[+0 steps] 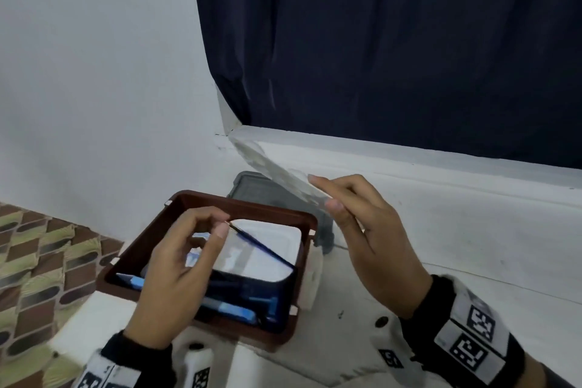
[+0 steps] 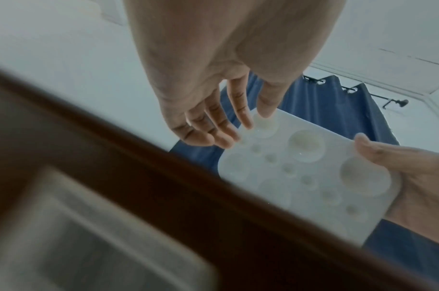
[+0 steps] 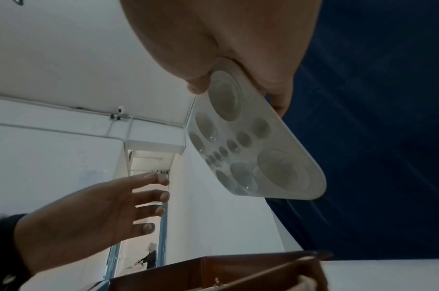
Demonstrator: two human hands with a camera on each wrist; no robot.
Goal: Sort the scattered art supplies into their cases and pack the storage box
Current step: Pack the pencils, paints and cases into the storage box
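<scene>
A brown storage box (image 1: 274,214) sits on a white surface and holds a white case (image 1: 267,255) and blue supplies (image 1: 233,310). A thin blue paintbrush (image 1: 264,246) leans across the box toward its rim. My left hand (image 1: 220,225) hovers over the box with relaxed fingers and holds nothing; the wrist views show the left hand (image 3: 138,204) with its fingers spread. My right hand (image 1: 326,194) pinches a white paint palette (image 1: 283,176) with round wells (image 3: 250,149), tilted above and behind the box. The left fingers (image 2: 225,128) are close to the palette (image 2: 300,171).
A grey lid or case (image 1: 252,189) lies behind the box against the wall. A dark blue curtain (image 1: 393,41) hangs at the back right above a white ledge. A patterned cloth (image 1: 37,261) covers the area to the left.
</scene>
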